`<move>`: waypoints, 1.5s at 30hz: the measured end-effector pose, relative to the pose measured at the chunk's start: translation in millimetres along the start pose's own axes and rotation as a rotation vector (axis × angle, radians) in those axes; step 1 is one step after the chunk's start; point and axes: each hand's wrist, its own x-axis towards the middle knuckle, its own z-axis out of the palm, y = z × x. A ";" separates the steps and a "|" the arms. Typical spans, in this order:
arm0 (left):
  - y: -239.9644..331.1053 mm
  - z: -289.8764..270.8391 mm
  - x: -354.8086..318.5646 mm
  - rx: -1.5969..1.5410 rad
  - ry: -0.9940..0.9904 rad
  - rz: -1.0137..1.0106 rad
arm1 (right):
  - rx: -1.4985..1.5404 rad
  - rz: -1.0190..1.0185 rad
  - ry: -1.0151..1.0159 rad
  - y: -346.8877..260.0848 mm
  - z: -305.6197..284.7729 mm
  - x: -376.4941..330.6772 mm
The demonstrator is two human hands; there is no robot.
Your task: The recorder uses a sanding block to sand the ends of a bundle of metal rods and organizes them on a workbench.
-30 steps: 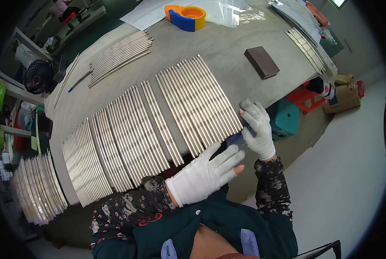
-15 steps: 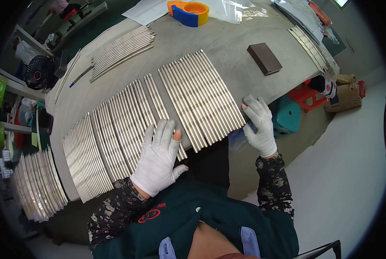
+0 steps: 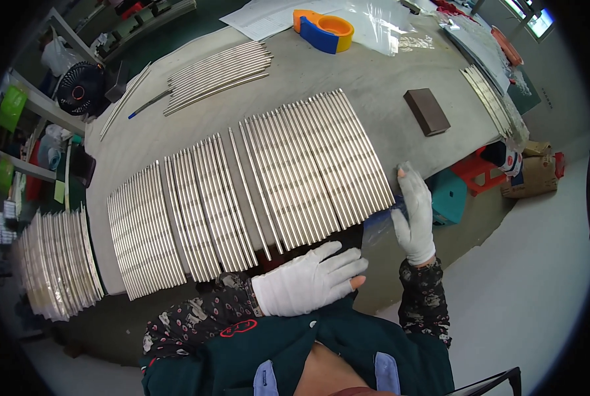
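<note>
Slipping off the worktop (image 3: 382,109) is a risk for the silvery rods (image 3: 314,168) lined along its near edge, should the flat, open left hand (image 3: 305,280) below or open right hand (image 3: 416,218) beside them bump their ends.

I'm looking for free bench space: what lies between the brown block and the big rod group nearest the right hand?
In the head view, only bare grey tabletop lies between the brown block and that group of rods.
</note>
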 end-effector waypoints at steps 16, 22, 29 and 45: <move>5.0 -6.6 -32.5 0.148 0.155 -0.347 | -0.191 -0.162 -0.361 -54.7 26.2 11.1; -0.5 -10.2 -41.4 0.092 -0.046 -0.532 | -0.204 -0.133 -0.394 -69.1 30.4 8.0; -1.2 -9.9 -39.3 0.104 -0.057 -0.527 | -0.195 -0.135 -0.356 -66.7 33.0 6.3; -3.0 -7.4 -39.9 0.119 -0.078 -0.509 | -0.090 -0.102 -0.396 -80.8 40.2 59.3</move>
